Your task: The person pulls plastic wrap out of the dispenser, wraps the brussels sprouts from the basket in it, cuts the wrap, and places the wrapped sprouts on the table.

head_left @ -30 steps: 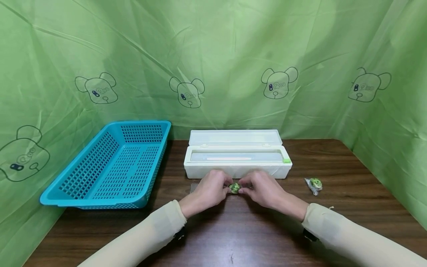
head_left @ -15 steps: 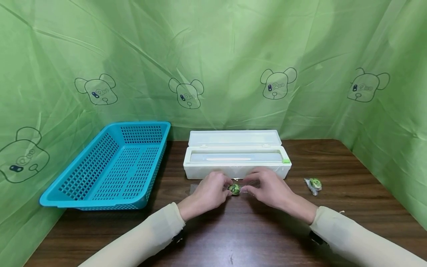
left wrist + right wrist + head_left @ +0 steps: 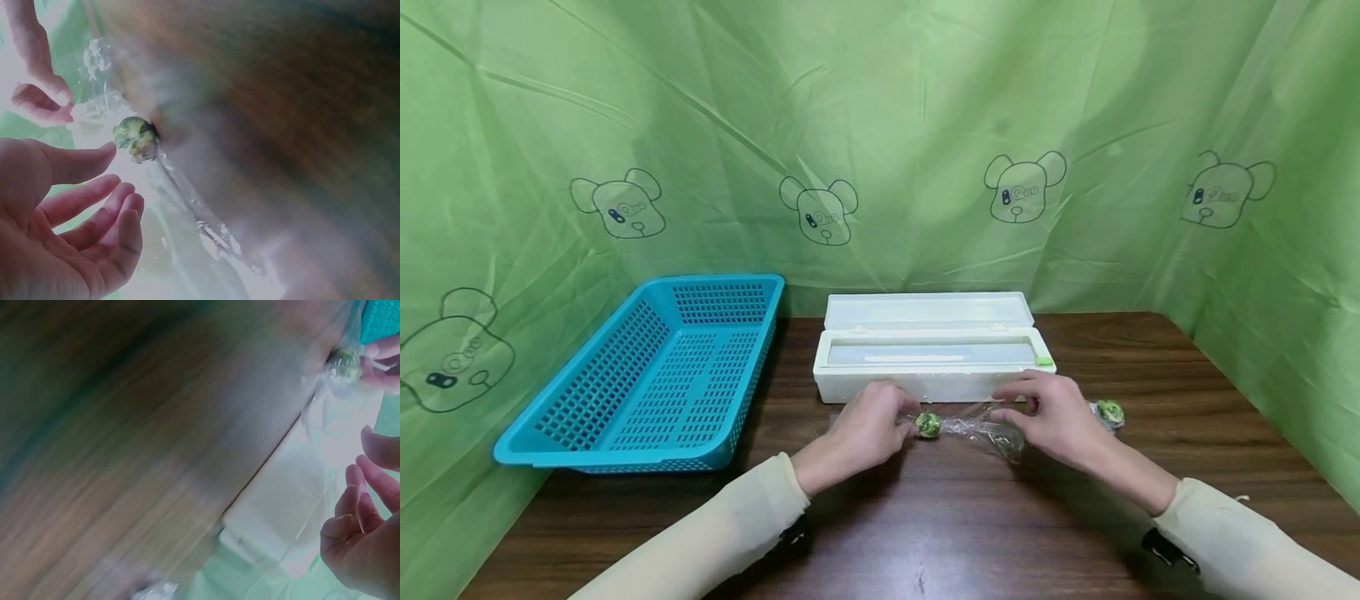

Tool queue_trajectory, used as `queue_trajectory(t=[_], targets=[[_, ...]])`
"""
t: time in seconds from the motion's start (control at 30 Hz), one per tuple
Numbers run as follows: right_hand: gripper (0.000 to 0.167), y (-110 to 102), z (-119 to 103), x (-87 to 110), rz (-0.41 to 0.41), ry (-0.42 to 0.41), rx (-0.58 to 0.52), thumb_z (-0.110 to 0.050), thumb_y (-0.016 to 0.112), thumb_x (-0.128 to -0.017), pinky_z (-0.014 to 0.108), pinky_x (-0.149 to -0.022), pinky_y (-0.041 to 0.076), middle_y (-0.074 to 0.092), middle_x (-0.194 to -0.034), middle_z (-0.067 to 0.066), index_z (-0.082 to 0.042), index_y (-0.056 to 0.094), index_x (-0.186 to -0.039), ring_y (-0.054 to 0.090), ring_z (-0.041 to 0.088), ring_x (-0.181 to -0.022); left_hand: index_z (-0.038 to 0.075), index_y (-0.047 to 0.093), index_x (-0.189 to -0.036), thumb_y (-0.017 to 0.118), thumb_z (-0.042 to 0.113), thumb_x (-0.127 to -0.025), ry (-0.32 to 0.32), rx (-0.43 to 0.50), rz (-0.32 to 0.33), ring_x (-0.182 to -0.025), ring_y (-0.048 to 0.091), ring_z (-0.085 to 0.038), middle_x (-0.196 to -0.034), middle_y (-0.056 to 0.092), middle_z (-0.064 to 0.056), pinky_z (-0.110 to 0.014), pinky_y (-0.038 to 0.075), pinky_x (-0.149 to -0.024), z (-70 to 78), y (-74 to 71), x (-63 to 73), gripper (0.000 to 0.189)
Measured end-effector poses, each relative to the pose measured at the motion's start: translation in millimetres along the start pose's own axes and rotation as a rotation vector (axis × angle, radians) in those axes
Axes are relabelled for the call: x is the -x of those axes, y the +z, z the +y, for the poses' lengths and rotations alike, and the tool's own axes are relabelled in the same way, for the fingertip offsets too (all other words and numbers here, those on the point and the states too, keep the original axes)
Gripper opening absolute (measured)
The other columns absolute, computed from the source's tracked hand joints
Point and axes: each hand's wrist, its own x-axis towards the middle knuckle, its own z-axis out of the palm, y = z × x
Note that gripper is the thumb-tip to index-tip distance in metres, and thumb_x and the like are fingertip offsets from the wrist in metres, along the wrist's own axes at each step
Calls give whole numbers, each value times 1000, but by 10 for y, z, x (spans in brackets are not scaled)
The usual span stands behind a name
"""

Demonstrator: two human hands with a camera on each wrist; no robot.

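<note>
Ball (image 3: pixel 927 425) lies between left hand (image 3: pixel 870 423) and right hand (image 3: pixel 1056 418), nearer left, both with fingertips apart.

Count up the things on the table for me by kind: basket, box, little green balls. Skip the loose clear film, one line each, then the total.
Green balls: 2
Blue basket: 1
White box: 1
Total: 4

the right hand (image 3: pixel 1052 418) has drawn away from the small green ball (image 3: pixel 927 425) towards the right edge of the surface (image 3: pixel 917 525), now partly covering the other wrapped ball (image 3: pixel 1110 412); crumpled clear film (image 3: pixel 981 431) now shows spread between hand and small green ball.
</note>
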Motion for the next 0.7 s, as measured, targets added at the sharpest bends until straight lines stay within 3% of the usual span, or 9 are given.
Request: queue_trajectory(t=[0.17, 0.37, 0.6, 0.7], targets=[[22, -166, 119, 55, 100, 41, 6, -6, 93, -78, 22, -55, 43, 68, -81, -7, -8, 83, -98, 51, 6, -63, -1, 79, -115, 81, 6, -91, 49, 26, 6, -105, 72, -23, -109, 77, -11, -37, 58, -92, 51, -82, -22, 25], [25, -346, 300, 62, 164, 155, -9, -7, 93, -80, 16, -59, 45, 69, -80, -5, -6, 82, -103, 59, 10, -68, 0, 79, -116, 80, 6, -93, 69, 46, 2, -95, 70, -19, -105, 75, -12, -31, 58, -85, 178, -135, -123, 24], [25, -422, 490, -2, 147, 233, -16, -9, 87, -87, 18, -61, 45, 71, -85, 2, -3, 81, -111, 59, 12, -72, 4, 79, -120, 78, 10, -96, 81, 53, -15, -94, 70, -14, -108, 75, -9, -26, 56, -82, 372, -147, -324, 24], [22, -433, 524, -21, 133, 257, -31, -10, 85, -90, 19, -61, 45, 73, -87, 4, -4, 81, -111, 59, 12, -73, 4, 79, -119, 77, 10, -96, 86, 59, -15, -81, 66, -9, -107, 76, -8, -24, 53, -76, 439, -141, -420, 23]])
